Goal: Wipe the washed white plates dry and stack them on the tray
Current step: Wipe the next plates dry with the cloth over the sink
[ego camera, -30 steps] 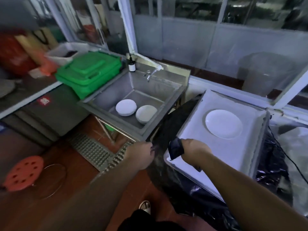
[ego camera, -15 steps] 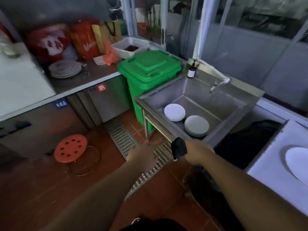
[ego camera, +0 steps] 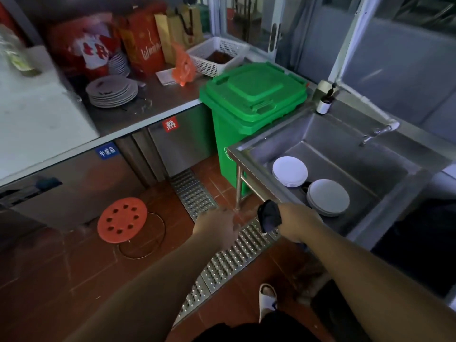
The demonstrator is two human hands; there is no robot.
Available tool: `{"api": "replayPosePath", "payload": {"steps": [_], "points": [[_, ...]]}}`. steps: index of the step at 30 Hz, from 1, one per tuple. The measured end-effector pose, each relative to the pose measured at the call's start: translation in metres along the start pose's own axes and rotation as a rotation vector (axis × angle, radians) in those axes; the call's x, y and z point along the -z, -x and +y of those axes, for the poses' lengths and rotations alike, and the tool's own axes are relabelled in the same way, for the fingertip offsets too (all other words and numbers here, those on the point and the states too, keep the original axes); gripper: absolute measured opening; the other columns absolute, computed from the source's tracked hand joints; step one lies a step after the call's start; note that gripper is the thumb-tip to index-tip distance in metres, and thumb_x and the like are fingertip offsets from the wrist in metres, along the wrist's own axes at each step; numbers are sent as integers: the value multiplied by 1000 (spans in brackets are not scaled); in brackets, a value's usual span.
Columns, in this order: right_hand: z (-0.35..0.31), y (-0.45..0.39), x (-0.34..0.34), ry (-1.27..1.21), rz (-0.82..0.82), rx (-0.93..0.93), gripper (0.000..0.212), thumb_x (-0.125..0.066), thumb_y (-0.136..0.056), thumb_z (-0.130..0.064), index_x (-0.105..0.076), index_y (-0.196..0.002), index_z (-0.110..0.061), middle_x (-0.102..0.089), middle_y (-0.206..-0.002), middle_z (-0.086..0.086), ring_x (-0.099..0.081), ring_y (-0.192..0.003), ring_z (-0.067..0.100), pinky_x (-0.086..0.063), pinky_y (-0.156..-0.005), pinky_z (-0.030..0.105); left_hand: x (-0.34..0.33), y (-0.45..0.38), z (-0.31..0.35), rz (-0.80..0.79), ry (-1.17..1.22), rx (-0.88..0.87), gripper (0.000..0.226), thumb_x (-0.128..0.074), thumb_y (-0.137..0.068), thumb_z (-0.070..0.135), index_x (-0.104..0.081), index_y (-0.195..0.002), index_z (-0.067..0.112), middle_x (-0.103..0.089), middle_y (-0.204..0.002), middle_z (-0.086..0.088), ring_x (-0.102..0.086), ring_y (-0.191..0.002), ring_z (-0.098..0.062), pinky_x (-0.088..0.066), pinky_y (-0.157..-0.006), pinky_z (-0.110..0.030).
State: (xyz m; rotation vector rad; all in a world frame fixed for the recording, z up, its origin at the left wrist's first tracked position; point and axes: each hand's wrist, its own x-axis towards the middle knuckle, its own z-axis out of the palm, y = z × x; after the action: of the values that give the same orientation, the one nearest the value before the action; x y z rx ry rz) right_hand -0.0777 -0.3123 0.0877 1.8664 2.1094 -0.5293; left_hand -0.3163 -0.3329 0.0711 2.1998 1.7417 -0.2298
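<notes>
Two stacks of white plates lie in the steel sink [ego camera: 399, 178]: one stack [ego camera: 290, 171] at the left, the other stack [ego camera: 328, 197] nearer to me. My right hand [ego camera: 297, 224] grips a dark cloth [ego camera: 269, 215] just in front of the sink's near rim. Blurred by motion, my left hand [ego camera: 216, 227] hovers over the floor grate left of the sink, holding nothing. The tray is out of view.
A green lidded bin [ego camera: 251, 104] stands left of the sink. The steel counter [ego camera: 158, 104] behind carries a stack of patterned plates [ego camera: 112, 92], bags and a white basket [ego camera: 217, 55]. An orange stool [ego camera: 122, 219] and a metal drain grate [ego camera: 217, 248] are on the tiled floor.
The view has swung left, away from the white tray with its one plate, to the sink and counter. Both hands moved along toward the sink front; the cloth stays in my right hand.
</notes>
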Motion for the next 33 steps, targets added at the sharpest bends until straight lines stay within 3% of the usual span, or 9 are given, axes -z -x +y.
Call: {"api": "replayPosePath", "payload": {"steps": [3,6,9,15,18,22,26,29,33], "points": [[13,-38,12,7,-13,-3,36,-57,-96,-21,-56,-132,-22,-67,-121,7,-66,-107,32,-50,-76,35,10,-39,1,-13,3,5,52,-39,-99,55,-53,-139,26,-59,-139,-2,-54,-128,-24,-45,-107,-50],[34,-83,26,-1,-23,-14,33,-56,-94,-15,-61,-125,-21,-66,-110,3,-65,-100,29,-57,-83,37,33,-84,12,-27,-9,-10,53,-40,-99,54,-52,-140,24,-55,-144,-3,-53,-131,-26,-44,-109,-52],[60,-121,46,3,-34,-31,27,-54,-94,-13,-61,-119,-19,-67,-106,3,-63,-92,27,-55,-79,37,63,-128,32,-70,-25,2,73,-33,-92,69,-51,-145,23,-51,-149,-3,-51,-135,-30,-43,-110,-52],[115,-177,74,-37,-77,-65,48,-58,-91,-19,-50,-138,-21,-62,-124,4,-64,-110,33,-57,-92,48,81,-222,63,-49,-74,-46,49,-45,-97,49,-51,-139,25,-56,-142,-3,-52,-130,-28,-45,-104,-49],[136,-189,77,-56,-105,-108,50,-64,-87,-15,-49,-134,-21,-62,-114,2,-65,-106,31,-56,-85,42,85,-257,79,-92,-113,-87,46,-44,-98,50,-53,-134,22,-59,-134,-5,-58,-122,-29,-48,-99,-47],[161,-208,72,-146,-74,-205,38,-59,-94,-26,-55,-132,-24,-65,-110,0,-67,-97,27,-53,-75,38,87,-308,93,-111,-127,-180,50,-41,-96,51,-56,-133,21,-60,-134,-5,-60,-121,-28,-50,-97,-46],[181,-228,64,-295,-124,-339,32,-60,-94,-33,-60,-125,-26,-67,-107,0,-66,-96,26,-55,-87,43,85,-358,106,-177,-208,-277,45,-42,-100,49,-56,-133,21,-61,-132,-4,-61,-118,-28,-49,-97,-47],[194,-241,59,-432,-142,-437,24,-59,-95,-25,-63,-118,-22,-67,-105,3,-64,-95,24,-54,-90,38,78,-404,112,-206,-228,-367,43,-43,-99,49,-56,-129,22,-60,-129,-4,-61,-116,-28,-51,-93,-45],[204,-263,50,-492,-168,-607,35,-54,-96,-14,-59,-129,-22,-68,-112,4,-65,-95,25,-58,-84,39,67,-467,108,-233,-252,-515,47,-43,-97,51,-55,-135,25,-62,-134,-1,-60,-120,-25,-51,-98,-45]]}}
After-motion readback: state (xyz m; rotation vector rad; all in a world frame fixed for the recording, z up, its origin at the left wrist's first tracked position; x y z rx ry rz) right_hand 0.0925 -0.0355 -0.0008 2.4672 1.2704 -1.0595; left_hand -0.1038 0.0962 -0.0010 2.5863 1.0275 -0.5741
